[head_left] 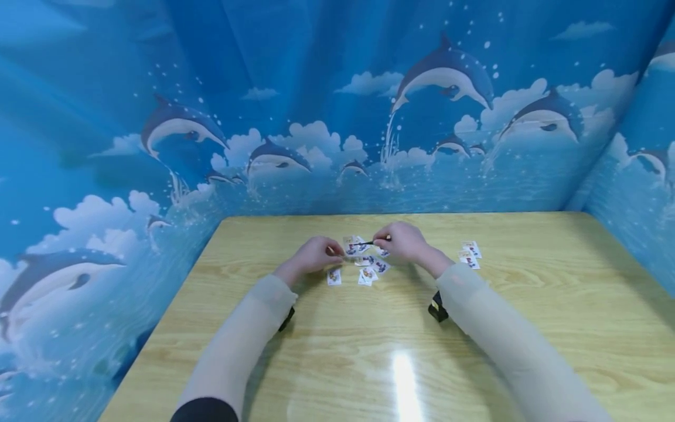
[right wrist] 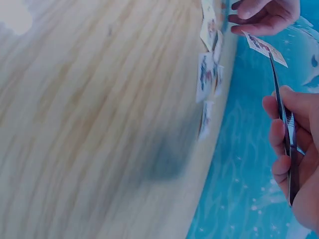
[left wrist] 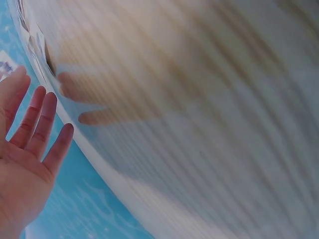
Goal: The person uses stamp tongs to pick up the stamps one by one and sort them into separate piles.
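Note:
My right hand (head_left: 402, 240) grips a pair of dark tweezers (right wrist: 283, 107), fingers curled round the shanks. The tweezers' tips meet a small picture card (right wrist: 264, 49), white-edged and stamp-like, which is tilted above the table in the right wrist view. My left hand (head_left: 314, 254) is just left of that card, its fingertips right at the card's corner. In the left wrist view, the left hand's fingers (left wrist: 45, 122) are spread and fairly straight. Several similar cards (head_left: 367, 273) lie in a loose, partly overlapping group below the hands, with a single card (head_left: 334, 276) beside the left hand.
More small cards (head_left: 469, 254) lie overlapping farther right on the wooden table (head_left: 327, 363). Behind the table's far edge hangs a blue backdrop (head_left: 316, 176) printed with dolphins. A black wrist camera (head_left: 437, 308) sits under the right sleeve.

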Demonstrator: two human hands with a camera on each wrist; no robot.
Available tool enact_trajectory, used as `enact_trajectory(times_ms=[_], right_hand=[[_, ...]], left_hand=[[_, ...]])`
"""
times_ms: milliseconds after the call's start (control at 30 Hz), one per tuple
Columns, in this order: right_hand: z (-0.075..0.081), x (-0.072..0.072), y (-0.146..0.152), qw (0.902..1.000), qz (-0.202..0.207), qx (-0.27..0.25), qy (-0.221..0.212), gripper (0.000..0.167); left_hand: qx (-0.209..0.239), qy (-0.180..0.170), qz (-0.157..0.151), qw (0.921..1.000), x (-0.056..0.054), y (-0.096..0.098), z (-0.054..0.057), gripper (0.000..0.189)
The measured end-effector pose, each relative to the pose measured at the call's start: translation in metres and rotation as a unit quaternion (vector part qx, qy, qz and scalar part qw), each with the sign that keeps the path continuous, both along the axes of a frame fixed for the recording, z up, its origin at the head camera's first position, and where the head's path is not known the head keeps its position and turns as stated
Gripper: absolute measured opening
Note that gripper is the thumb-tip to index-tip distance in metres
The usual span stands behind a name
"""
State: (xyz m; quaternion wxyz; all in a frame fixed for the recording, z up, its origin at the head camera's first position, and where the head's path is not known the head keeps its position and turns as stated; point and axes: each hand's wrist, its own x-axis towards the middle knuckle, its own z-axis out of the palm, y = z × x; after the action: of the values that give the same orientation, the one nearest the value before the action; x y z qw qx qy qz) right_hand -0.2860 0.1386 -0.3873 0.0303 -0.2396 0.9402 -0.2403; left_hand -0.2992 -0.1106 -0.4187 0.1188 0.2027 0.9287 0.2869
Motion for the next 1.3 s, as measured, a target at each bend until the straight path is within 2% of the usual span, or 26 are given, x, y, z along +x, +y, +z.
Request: enact_trajectory(times_ms=[233,400,733,967,1100,1300], right_hand=[[0.013,0.01,0.029,0.9998,0.008,-0.016,0.009,0.026],[0.016,0.015,0.058,0.9996,-0.011,-0.021,0.014,0.026],[0.02,0.032,0.117,0.9985,-0.049,-0.018,0.016,0.027],[0.026,0.047,0.155,0.9977,-0.06,-0.003,0.032,0.025],[0.027,0.056,0.176,0.997,-0.073,0.004,0.025,0.026],[0.027,0.065,0.205,0.997,-0.072,0.017,0.024,0.025]], left_hand=[[-0.013,0.011,-0.035,0.9993,-0.001,0.016,-0.001,0.015],[-0.017,0.024,-0.045,0.9985,-0.002,0.023,-0.004,0.013],[-0.058,0.044,-0.026,0.9971,-0.006,0.031,-0.007,0.006],[-0.069,0.039,-0.021,0.9967,-0.006,0.034,-0.007,0.005],[-0.068,0.037,-0.019,0.9968,-0.006,0.037,-0.006,0.006],[-0.076,0.041,-0.022,0.9961,-0.004,0.035,-0.005,0.007]])
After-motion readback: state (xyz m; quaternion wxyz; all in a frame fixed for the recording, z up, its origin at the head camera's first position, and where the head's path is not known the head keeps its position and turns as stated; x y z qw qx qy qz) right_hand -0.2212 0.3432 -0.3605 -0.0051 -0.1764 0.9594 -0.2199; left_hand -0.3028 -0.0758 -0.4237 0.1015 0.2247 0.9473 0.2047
